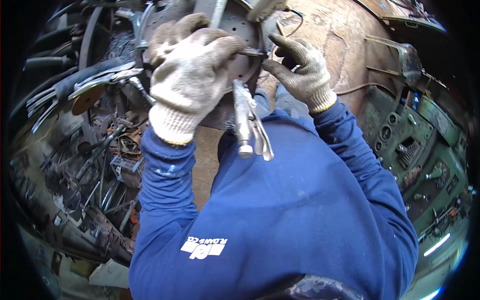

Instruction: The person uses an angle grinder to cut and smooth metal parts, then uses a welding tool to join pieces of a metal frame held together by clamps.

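My left hand (192, 70), in a soiled knit glove, is closed around a thin, dark metal rod (251, 52). Only a short end of the rod sticks out to the right; the rest is hidden in the glove. Just beyond that end is my right hand (300, 70), also gloved, its thumb and fingers apart with nothing between them. Under and behind the left hand lies a round, dark metal plate (244, 27) with small holes. Silver locking pliers (245, 122) sit at the plate's near edge, handles toward me; their jaws are partly hidden.
At the left, another pair of locking pliers (107, 80) lies beside a brown disc (88, 100) and heaped scrap metal (127, 142). A metal frame (400, 60) stands at the far right. Nearer on the right is a green machine (407, 145) with knobs and levers. A cable (360, 88) crosses the floor.
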Motion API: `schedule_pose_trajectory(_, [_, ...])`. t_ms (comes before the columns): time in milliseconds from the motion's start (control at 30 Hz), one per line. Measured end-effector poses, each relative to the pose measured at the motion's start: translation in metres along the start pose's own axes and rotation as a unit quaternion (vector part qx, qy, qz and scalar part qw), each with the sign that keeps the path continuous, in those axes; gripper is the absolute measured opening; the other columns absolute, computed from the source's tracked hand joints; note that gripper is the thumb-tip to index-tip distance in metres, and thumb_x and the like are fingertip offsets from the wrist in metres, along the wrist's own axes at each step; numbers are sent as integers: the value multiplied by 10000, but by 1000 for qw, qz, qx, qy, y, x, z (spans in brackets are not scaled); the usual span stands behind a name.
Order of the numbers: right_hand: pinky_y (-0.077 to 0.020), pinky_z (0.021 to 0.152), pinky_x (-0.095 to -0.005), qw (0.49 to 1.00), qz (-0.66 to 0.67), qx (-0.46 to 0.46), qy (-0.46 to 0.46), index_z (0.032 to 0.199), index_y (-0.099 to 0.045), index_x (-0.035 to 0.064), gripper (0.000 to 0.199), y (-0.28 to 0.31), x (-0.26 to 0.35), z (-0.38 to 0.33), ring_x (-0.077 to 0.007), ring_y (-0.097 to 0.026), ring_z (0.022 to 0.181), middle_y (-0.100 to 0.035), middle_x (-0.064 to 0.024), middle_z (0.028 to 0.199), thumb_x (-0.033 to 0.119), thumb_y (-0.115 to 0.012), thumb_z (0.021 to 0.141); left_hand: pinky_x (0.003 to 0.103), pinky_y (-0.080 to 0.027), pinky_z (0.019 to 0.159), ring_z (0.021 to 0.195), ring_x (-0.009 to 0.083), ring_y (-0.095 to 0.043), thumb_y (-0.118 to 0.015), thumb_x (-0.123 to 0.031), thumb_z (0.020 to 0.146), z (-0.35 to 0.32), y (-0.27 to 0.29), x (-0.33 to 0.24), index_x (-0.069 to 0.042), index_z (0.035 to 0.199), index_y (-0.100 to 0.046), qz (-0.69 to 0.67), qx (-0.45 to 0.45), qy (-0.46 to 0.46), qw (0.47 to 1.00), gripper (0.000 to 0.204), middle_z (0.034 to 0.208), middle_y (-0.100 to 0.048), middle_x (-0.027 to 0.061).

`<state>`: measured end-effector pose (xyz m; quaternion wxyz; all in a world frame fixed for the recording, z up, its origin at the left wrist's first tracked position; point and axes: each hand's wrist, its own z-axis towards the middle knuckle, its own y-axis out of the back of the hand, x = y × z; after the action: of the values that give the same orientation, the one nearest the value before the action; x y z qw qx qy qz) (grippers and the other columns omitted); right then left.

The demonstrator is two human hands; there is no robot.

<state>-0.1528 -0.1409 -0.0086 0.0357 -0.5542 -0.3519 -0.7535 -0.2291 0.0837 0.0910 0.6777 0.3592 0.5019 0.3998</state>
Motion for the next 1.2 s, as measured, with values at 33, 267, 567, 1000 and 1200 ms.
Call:
schedule_pose_trajectory(33, [-567,659,-320,1000,14,11,-21,1232,-735,97,478,4,-3,-3,-190,-697,712,-730,-104,922,211,-893,796,426,-509,1026,1040,304,-711,-751,-31,823,-2,-2,2,-113,1048,-793,-20,18,20,999,244,1031,-769,83])
schedule_pose_trajectory(267, [-603,732,-300,997,46,-29,-48,1201,-758,94,411,14,-24,-18,-187,-733,832,-729,-113,991,191,-879,821,460,-481,1044,1138,334,-673,-776,-91,821,4,1,-1,-160,1057,-805,19,43,9,999,248,1063,-774,46])
schedule_pose_trajectory(567, [-577,671,-369,995,-56,-5,88,1018,-797,131,232,-2,-2,10,-290,-714,762,-715,-96,862,248,-841,822,446,-488,1034,1110,330,-681,-769,-76,813,1,2,-3,-156,1051,-799,26,32,9,999,252,1065,-770,50])
schedule_pose_trajectory(1000, [-544,625,-395,982,-141,31,120,973,-783,71,187,0,29,20,-313,-696,698,-705,-123,801,104,-829,796,476,-443,1062,1260,309,-589,-710,-135,786,-3,2,-1,-174,1061,-744,22,19,21,999,280,1096,-719,29])
schedule_pose_trajectory(1200, [-543,636,-408,979,-160,43,115,957,-779,75,171,1,30,21,-323,-694,705,-704,-127,815,130,-826,802,403,-505,1012,1216,297,-610,-756,-169,807,-6,-3,-3,-177,1089,-744,-7,47,63,997,283,1101,-714,17])
